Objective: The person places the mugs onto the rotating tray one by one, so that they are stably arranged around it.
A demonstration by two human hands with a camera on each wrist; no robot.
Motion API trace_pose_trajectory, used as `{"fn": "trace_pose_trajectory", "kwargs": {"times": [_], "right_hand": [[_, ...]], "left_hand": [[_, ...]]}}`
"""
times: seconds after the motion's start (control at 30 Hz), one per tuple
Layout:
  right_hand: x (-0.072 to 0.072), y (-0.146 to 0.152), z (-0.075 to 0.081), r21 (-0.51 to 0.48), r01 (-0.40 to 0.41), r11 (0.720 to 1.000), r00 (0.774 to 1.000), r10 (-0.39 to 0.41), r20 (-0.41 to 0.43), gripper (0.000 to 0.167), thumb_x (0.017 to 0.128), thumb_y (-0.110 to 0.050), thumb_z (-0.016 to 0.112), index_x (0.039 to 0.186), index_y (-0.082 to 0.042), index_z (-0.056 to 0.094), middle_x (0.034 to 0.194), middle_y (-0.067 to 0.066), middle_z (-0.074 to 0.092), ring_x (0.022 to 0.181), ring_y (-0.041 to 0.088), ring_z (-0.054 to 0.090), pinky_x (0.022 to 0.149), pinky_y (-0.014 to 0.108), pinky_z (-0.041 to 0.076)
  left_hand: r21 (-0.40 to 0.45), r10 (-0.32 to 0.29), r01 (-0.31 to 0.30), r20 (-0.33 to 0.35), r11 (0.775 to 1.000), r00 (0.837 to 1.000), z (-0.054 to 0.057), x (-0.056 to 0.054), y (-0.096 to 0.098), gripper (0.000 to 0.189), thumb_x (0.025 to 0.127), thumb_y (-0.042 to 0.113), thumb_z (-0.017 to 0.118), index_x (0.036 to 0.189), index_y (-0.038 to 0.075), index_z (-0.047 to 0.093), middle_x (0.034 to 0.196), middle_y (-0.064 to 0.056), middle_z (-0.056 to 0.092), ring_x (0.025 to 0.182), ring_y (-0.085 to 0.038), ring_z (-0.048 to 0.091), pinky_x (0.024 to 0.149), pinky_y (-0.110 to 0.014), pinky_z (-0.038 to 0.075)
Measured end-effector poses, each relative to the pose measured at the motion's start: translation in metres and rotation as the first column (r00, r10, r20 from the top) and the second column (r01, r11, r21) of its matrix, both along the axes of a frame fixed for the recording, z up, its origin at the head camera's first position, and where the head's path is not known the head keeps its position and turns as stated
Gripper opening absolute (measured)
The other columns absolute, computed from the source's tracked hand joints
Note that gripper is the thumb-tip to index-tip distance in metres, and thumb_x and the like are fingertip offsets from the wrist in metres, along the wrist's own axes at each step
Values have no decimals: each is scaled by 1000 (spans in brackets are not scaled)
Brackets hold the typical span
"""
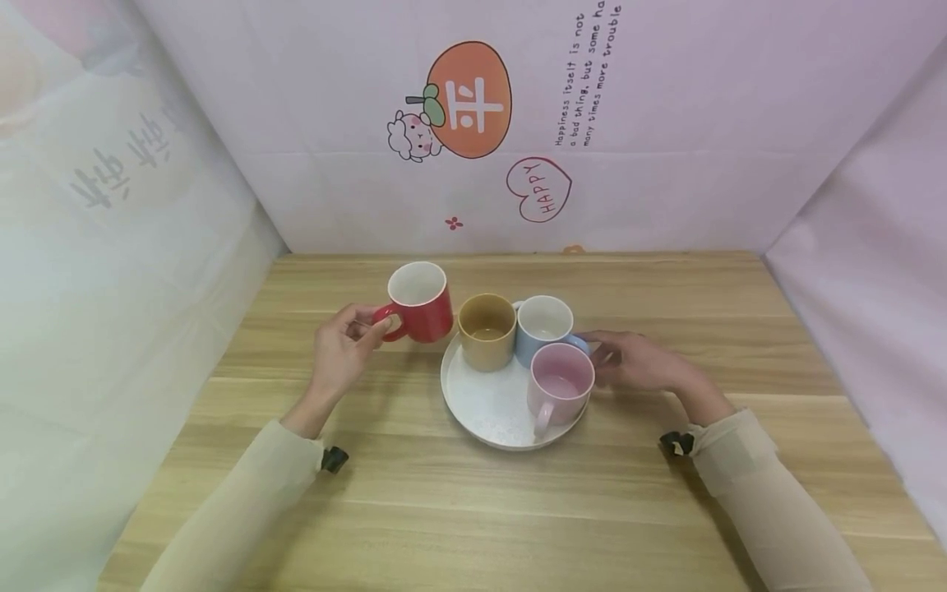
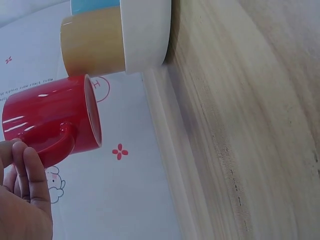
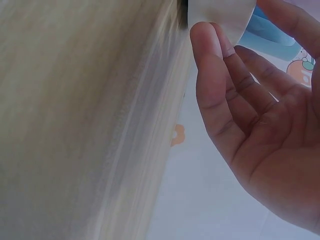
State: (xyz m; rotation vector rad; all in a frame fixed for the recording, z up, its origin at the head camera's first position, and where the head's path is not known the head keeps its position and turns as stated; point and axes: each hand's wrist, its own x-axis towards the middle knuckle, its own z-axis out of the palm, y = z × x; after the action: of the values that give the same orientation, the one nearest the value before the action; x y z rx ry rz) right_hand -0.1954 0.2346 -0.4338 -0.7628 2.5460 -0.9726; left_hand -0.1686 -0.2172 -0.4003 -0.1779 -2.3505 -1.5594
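My left hand (image 1: 342, 345) pinches the handle of a red mug (image 1: 429, 319), white inside, just left of the round white tray (image 1: 481, 411). In the left wrist view the red mug (image 2: 50, 117) hangs above the wooden table, its base facing the tabletop side. On the tray stand a tan mug (image 1: 486, 349), a light blue mug (image 1: 527, 341) and a pink mug (image 1: 551, 403). My right hand (image 1: 639, 362) is at the tray's right side, beside the blue and pink mugs. Its fingers (image 3: 212, 90) are loosely bent, fingertips right at the tray's wall (image 3: 220, 15) in the right wrist view.
The wooden table (image 1: 414, 510) spreads around the tray. A printed white cloth (image 1: 333, 197) hangs behind its far edge, with more cloth at the left and right. Dark wrist straps (image 1: 334, 460) show below both sleeves.
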Motion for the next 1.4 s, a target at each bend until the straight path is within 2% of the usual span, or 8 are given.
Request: {"fn": "trace_pose_trajectory", "kwargs": {"times": [0.23, 0.47, 0.67, 0.9, 1.1, 1.2, 1.4], "right_hand": [[1, 0, 3, -9, -16, 1000, 1000, 16, 18, 66, 86, -10, 76, 146, -12, 49, 106, 8, 74, 99, 23, 71, 84, 38, 60], [1, 0, 2, -14, -4, 1000, 1000, 4, 15, 67, 85, -7, 76, 146, -13, 49, 104, 8, 74, 97, 23, 71, 83, 39, 60], [1, -2, 4, -2, 3, 1000, 999, -3, 40, 68, 86, -9, 76, 147, -16, 49, 106, 7, 74, 99, 23, 71, 82, 35, 60], [0, -1, 4, -8, -6, 1000, 999, 6, 36, 68, 85, -7, 76, 147, -14, 49, 107, 9, 74, 100, 23, 71, 82, 33, 60], [-1, 0, 3, -6, -8, 1000, 999, 8, 44, 68, 85, -8, 76, 147, -14, 48, 108, 9, 74, 100, 23, 71, 84, 35, 60], [-2, 0, 3, -3, -7, 1000, 999, 7, 46, 68, 85, -9, 76, 147, -15, 48, 108, 9, 74, 100, 23, 70, 84, 34, 59], [-4, 0, 2, 3, -8, 1000, 999, 8, 36, 68, 85, -9, 77, 147, -14, 49, 107, 9, 74, 100, 23, 71, 84, 33, 59]], "left_hand": [[-28, -34, 34, 2, 999, 999, -2, 6, -4, 20, 89, 13, 76, 102, 0, 70, 85, -14, 69, 63, -6, 63, 55, -17, 54], [-37, -58, 59, 29, 998, 998, -4, 13, -7, 21, 88, 15, 78, 103, 3, 71, 82, -15, 70, 63, -18, 65, 52, -19, 51], [-58, -82, 85, 49, 995, 995, -5, 18, -9, 20, 90, 18, 76, 102, 4, 70, 84, -13, 67, 64, -12, 62, 51, -19, 49], [-56, -125, 127, 41, 990, 991, -7, 21, -10, 18, 86, 15, 79, 100, 7, 71, 83, -11, 71, 65, -26, 66, 54, -22, 53], [-50, -179, 181, 50, 982, 983, -9, 23, -9, 17, 86, 12, 79, 100, 6, 72, 96, -14, 74, 66, -15, 64, 57, -20, 54], [-51, -195, 197, 49, 979, 980, -10, 24, -9, 17, 87, 11, 78, 101, 5, 71, 95, -15, 73, 66, -11, 63, 57, -19, 53], [-48, -226, 229, 60, 972, 972, -12, 26, -8, 15, 88, 10, 77, 100, 4, 71, 100, -15, 72, 65, -9, 61, 56, -20, 53]]}}
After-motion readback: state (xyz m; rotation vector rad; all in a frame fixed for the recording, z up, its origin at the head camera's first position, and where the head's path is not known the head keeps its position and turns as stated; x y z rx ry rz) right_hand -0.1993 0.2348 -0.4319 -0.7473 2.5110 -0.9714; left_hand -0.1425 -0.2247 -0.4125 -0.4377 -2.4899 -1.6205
